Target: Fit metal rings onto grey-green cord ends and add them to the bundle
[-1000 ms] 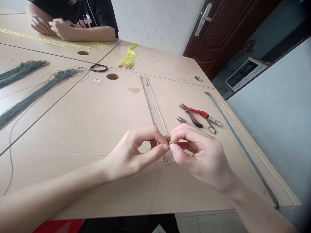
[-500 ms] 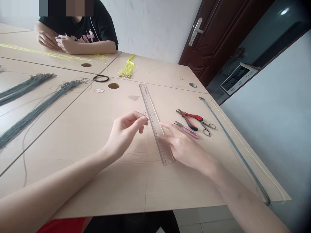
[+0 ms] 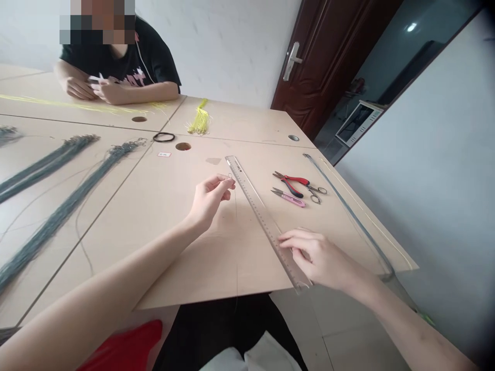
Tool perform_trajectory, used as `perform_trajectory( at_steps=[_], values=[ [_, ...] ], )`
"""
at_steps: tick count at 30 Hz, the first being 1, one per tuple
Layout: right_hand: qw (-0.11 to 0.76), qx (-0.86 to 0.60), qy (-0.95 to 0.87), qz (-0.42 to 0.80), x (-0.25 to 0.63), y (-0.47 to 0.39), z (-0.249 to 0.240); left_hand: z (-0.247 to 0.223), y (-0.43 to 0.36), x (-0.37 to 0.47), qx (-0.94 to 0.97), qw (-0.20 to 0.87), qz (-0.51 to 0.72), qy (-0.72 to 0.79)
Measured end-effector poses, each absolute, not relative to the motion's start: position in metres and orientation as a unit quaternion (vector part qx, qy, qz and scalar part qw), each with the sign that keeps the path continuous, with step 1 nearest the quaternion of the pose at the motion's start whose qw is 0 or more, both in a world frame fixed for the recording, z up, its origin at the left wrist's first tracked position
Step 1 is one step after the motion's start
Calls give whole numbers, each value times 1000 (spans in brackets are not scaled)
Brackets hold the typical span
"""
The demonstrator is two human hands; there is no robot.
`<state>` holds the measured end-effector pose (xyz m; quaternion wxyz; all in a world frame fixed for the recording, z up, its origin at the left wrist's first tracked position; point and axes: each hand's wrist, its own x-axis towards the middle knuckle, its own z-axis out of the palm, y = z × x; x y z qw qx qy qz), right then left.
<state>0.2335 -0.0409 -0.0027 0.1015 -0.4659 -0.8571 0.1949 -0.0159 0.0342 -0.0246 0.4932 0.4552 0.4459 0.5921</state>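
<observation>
A clear ruler (image 3: pixel 257 214) lies slanted on the table, its near end at the front edge. Over its lower part rests my right hand (image 3: pixel 309 252), fingers spread and touching it. My left hand (image 3: pixel 212 198) is left of the ruler's upper half, thumb and forefinger pinched on a thin thread (image 3: pixel 236 206) with a small loop above the fingertips. The thread hangs down towards the table's front edge and is hard to see in places. Right of the ruler are red-and-black pliers (image 3: pixel 292 181), pink snips (image 3: pixel 289 198) and small metal scissors (image 3: pixel 316 195).
Bundles of grey-green cords (image 3: pixel 73 211) lie at the left. A yellow tassel-like bundle (image 3: pixel 199 119), a black band (image 3: pixel 164 137) and a small label (image 3: pixel 164 154) are farther back. Long cords (image 3: pixel 348 206) run along the right edge. A person (image 3: pixel 119 72) sits across the table.
The ruler's near end has swung right and towards the front edge, with my right hand moving the same way. My left hand keeps its pinch. The camera view has shifted.
</observation>
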Motion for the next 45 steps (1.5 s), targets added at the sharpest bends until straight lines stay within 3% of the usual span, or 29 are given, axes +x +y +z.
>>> perform_trajectory(
  at_steps=[7,15,25,34,37,42,45],
  values=[
    [51,-646,-734,203,250,-72,-3,-28,30,-11,483,517,563,428],
    [-54,-673,-652,347,255,-93,5,-31,28,-13,516,502,553,419],
    [-61,-670,-604,426,261,-101,-10,-30,25,-12,539,496,535,420],
    [90,-586,-542,595,240,-110,-38,-33,25,-13,555,493,515,428],
    [179,-557,-552,595,237,-116,-33,-34,24,-13,558,491,509,434],
    [401,-496,-552,537,234,-119,-22,-36,23,-10,566,496,487,443],
    [429,-446,-571,539,222,-107,-13,-37,20,-6,573,504,467,447]
  ],
)
